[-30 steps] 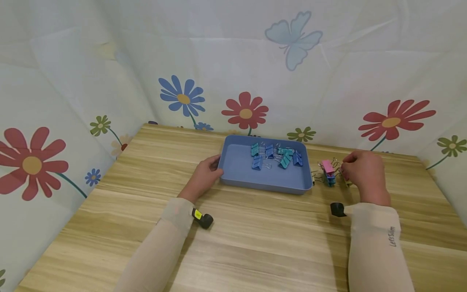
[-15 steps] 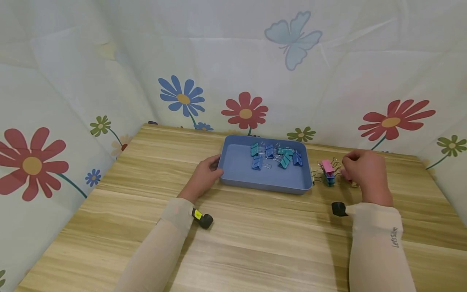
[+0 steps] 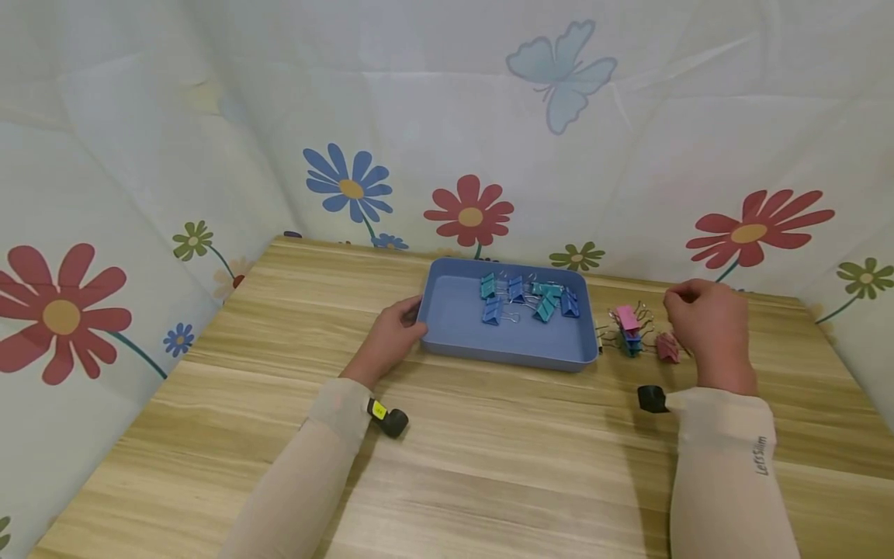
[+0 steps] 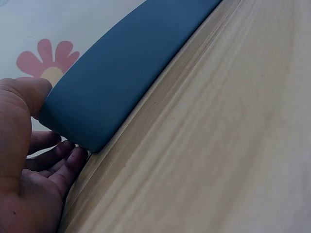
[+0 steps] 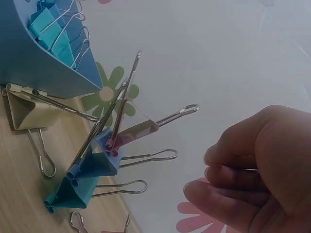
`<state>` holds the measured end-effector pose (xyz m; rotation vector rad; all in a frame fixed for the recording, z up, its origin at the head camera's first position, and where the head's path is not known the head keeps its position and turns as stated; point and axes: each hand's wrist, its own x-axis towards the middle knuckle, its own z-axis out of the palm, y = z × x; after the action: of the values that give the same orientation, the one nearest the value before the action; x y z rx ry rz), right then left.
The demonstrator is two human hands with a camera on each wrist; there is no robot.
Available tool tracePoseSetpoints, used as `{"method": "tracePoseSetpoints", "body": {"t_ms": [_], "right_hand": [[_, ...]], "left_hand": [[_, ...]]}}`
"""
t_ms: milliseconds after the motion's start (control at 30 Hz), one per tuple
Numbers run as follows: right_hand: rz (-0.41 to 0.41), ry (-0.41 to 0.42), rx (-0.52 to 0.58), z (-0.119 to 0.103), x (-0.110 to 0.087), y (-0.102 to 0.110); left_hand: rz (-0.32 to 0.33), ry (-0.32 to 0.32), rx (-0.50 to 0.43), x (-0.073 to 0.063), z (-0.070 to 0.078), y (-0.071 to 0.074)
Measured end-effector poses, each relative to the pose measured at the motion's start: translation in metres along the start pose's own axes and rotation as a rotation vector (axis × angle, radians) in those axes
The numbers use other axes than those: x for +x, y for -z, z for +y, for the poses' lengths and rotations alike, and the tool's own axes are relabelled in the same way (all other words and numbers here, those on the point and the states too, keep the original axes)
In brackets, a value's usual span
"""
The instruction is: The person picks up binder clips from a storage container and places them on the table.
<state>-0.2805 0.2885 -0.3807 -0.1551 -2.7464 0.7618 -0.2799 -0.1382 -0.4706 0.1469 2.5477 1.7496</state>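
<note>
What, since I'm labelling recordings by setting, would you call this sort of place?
Probably an indoor tabletop workspace, perhaps screened off: there's a wood-grain table, creased flower-printed sheeting behind it, and a blue tray holding binder clips.

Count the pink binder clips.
2: one clip atop the stack beside the tray, another clip right of that stack, near the right hand. More may be hidden.

Beige sleeves (image 3: 300, 473), the right bearing dark lettering (image 3: 761, 456), end at black wrist cameras (image 3: 396, 423).
</note>
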Motion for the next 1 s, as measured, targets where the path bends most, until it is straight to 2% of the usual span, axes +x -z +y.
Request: {"method": "tracePoseSetpoints", "body": {"t_ms": [367, 767, 1000], "right_hand": [[0.087, 0.031, 0.020, -0.011, -0.003, 0.004], [0.120, 0.111, 0.059, -0.041, -0.011, -0.002], [0.100, 0.140, 0.072, -0.055, -0.016, -0.005]], "left_hand": [[-0.023, 0.010, -0.016, 0.000, -0.001, 0.002], [-0.002, 0.008, 0.004, -0.001, 0.000, 0.001], [0.001, -0.001, 0.009, -0.001, 0.000, 0.000]]}}
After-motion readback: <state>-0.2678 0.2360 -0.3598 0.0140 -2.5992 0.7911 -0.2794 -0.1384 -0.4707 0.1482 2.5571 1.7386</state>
